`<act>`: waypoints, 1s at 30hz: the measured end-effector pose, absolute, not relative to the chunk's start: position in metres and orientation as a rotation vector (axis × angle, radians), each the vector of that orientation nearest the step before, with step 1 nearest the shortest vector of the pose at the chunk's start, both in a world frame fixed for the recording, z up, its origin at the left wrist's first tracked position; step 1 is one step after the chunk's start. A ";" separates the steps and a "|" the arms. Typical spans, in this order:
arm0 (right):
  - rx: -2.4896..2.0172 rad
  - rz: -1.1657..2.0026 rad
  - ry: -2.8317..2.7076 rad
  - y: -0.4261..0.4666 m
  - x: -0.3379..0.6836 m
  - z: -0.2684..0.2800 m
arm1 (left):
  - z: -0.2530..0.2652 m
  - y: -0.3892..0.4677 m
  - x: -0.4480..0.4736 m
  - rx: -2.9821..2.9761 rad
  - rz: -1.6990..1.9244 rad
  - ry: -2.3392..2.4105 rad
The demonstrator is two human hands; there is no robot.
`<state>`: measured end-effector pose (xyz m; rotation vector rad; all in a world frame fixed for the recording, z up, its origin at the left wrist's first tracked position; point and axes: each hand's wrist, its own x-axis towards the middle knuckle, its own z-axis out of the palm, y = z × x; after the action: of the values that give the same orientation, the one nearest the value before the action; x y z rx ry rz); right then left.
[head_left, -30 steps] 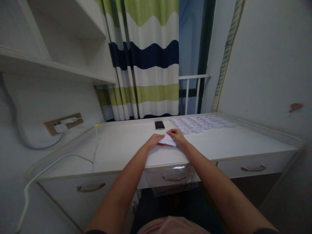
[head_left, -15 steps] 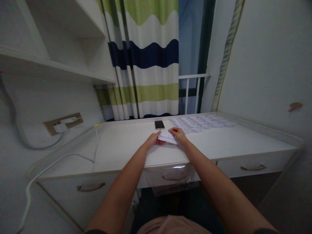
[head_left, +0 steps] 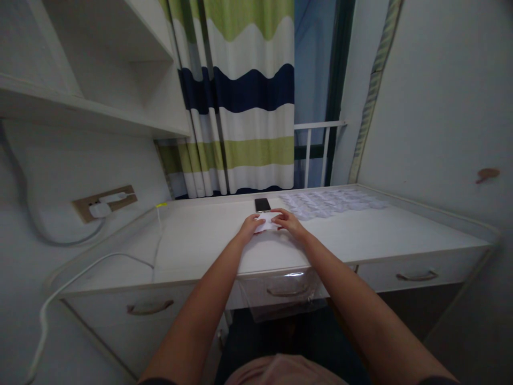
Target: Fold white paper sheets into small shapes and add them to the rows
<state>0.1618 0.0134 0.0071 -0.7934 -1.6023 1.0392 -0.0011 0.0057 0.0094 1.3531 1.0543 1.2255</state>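
A small piece of white paper (head_left: pixel 266 222) is held between my two hands, just above the desk. My left hand (head_left: pixel 250 225) grips its left side, thumb on top and fingers underneath. On the right side, my right hand (head_left: pixel 289 223) pinches the paper with its thumb and fingertips. Right behind the paper lies a dark phone (head_left: pixel 262 204), flat on the desk. Rows of small folded white pieces (head_left: pixel 332 202), apparently paper, are laid out at the back right, beyond my right hand.
The white desk (head_left: pixel 200 235) has drawers along its front, and a clear plastic bag (head_left: pixel 276 297) hangs over the middle one. A white cable (head_left: pixel 108 256) crosses the left end. A striped curtain (head_left: pixel 254 123) hangs behind; a shelf (head_left: pixel 120 115) juts out at upper left.
The paper has turned and now lies more level, showing a smaller face. My right hand has shifted its fingers on the paper's right side; my left hand keeps its hold.
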 end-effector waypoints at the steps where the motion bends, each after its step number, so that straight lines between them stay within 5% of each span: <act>1: -0.777 1.085 -1.612 0.011 0.162 0.008 | 0.010 0.006 -0.002 1.299 1.272 1.058; 30: -0.950 0.986 -1.432 0.031 0.166 -0.002 | 0.014 -0.004 -0.001 1.441 1.057 0.858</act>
<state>0.1658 0.0314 -0.0021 -0.9503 -1.4324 0.9862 -0.0009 -0.0037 0.0142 1.4409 0.8582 1.0571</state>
